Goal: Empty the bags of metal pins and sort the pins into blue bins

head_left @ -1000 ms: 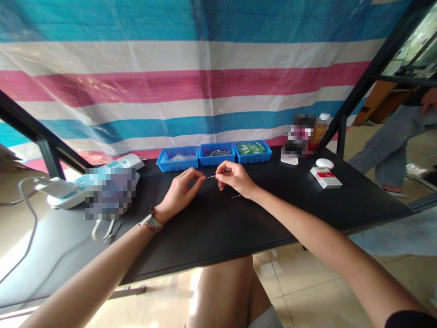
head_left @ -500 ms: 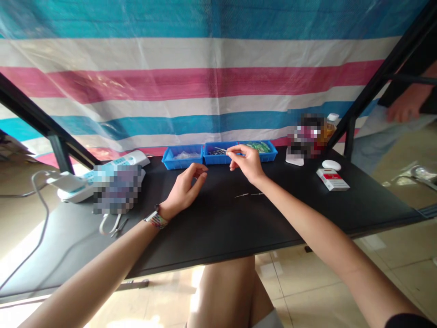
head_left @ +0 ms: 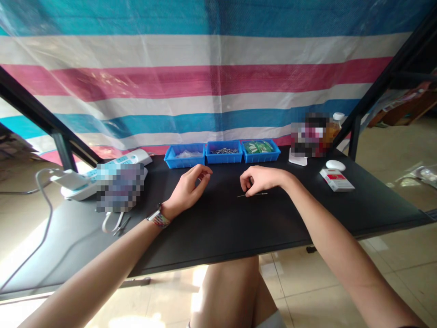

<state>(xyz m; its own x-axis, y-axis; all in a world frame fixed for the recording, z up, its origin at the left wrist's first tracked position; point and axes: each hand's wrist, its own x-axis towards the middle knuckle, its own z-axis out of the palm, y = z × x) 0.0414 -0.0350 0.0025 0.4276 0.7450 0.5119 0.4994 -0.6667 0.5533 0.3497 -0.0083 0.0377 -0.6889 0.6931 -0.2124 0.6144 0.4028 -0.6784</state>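
My right hand (head_left: 262,178) is low over the black table, fingers curled in a pinch. The blind rivet it carried a moment ago is hidden by the fingers. Under and beside the fingertips lie thin metal blind rivets (head_left: 261,194) on the tabletop. My left hand (head_left: 191,187) rests on the table to the left, loosely curved, thumb apart from the fingers, with nothing visible in it. Behind the hands stands a blue bin of metal rivets (head_left: 224,151), between a blue bin with clear plastic pieces (head_left: 185,162) and one with a green-and-white packet (head_left: 261,157).
On the left are a white power strip (head_left: 116,165) with a plugged-in charger (head_left: 70,180) and a blurred-out object with a cable. On the right lie a red-and-white box (head_left: 337,180), a white oval case (head_left: 335,165) and a bottle (head_left: 336,125). A striped sheet (head_left: 205,82) hangs behind.
My right hand has come away from the middle bin with the rivet, down to the rivets on the table. My left hand has hardly moved. The person at the right is out of view.
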